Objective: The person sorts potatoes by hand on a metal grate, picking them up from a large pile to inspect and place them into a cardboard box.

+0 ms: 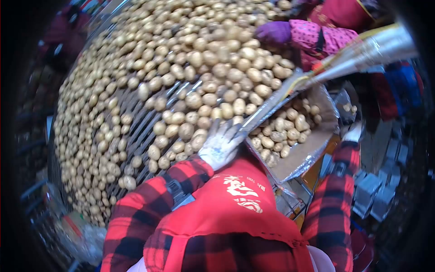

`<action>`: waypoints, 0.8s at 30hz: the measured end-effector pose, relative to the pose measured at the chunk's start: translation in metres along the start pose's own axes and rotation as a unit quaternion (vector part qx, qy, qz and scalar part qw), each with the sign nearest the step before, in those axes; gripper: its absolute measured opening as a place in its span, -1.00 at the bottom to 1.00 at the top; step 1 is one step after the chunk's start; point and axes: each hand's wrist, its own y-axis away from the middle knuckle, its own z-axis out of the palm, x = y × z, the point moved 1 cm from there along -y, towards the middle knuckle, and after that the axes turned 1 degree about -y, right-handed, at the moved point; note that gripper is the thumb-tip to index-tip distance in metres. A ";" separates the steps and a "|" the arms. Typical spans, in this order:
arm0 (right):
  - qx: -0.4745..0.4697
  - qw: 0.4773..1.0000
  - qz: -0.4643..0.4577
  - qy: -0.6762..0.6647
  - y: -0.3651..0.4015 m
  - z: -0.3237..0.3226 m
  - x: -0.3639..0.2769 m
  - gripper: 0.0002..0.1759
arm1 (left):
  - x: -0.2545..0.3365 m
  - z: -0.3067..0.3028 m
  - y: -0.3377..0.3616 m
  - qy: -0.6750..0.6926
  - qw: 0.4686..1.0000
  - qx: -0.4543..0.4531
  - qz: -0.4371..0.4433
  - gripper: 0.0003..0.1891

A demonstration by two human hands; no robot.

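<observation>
My left hand (221, 144), in a whitish glove with dark stained fingers, lies palm down with fingers spread at the near edge of the potatoes (206, 99). Its fingertips are beside the near corner of a plastic-lined cardboard box (312, 156). Inside the box is a heap of potatoes (281, 129). My right hand (352, 131), also gloved, is by the box's right outer side, below a small clear plastic bag or container (345, 102) with a few pale pieces in it. The right fingers are blurred, so their grip cannot be made out.
The potatoes lie on a dark slatted table (147, 118). Across it, another person's purple-gloved hand (274, 32) touches the potatoes. A long plastic-wrapped flap (358, 56) rises from the box to the upper right. Grey blocks (369, 192) are stacked at lower right.
</observation>
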 end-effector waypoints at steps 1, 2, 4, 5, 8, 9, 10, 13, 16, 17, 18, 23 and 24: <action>-0.029 0.975 -0.168 0.142 0.005 0.005 0.029 -0.44 | 0.001 -0.001 0.001 0.014 1.000 0.012 0.000 -0.28; -0.058 0.913 -0.258 0.312 0.070 0.043 0.049 -0.40 | 0.000 0.001 0.003 0.033 0.999 0.024 -0.001 -0.30; -0.210 0.833 -0.314 0.405 0.151 0.091 0.121 -0.34 | -0.004 -0.007 0.019 0.059 0.996 0.069 0.013 -0.38; -0.301 0.747 -0.392 0.445 0.176 0.101 0.161 -0.30 | -0.004 -0.012 0.024 0.070 0.993 0.095 0.023 -0.41; -0.570 0.502 -0.489 0.428 0.301 0.156 0.195 -0.53 | -0.012 -0.067 0.088 -0.006 0.987 0.096 -0.131 -0.41; -0.667 0.363 -0.464 0.457 0.318 0.154 0.209 -0.45 | -0.020 -0.058 0.134 -0.047 0.974 0.135 -0.177 -0.40; -0.692 0.288 -0.523 0.407 0.318 0.134 0.239 -0.34 | -0.018 -0.075 0.170 -0.082 0.964 0.104 -0.232 -0.36; -0.733 0.231 -0.540 0.343 0.335 0.152 0.274 -0.34 | -0.016 -0.080 0.281 -0.096 0.919 0.047 -0.379 -0.14; -0.739 0.237 -0.507 0.375 0.367 0.173 0.293 -0.42 | -0.017 -0.054 0.315 -0.048 0.903 0.039 -0.424 -0.05; -0.744 0.240 -0.504 0.366 0.368 0.175 0.302 -0.41 | -0.023 -0.047 0.301 -0.025 0.907 0.060 -0.417 -0.03; -0.738 0.269 -0.502 0.362 0.370 0.183 0.297 -0.41 | -0.029 -0.043 0.278 0.009 0.902 0.067 -0.426 0.00; -0.563 0.365 -0.520 0.529 0.349 0.272 0.266 -0.37 | -0.061 -0.008 0.218 -0.008 0.858 0.197 -0.474 -0.01; -0.515 0.345 -0.540 0.569 0.325 0.291 0.292 -0.48 | -0.066 -0.005 0.206 -0.034 0.848 0.205 -0.488 -0.01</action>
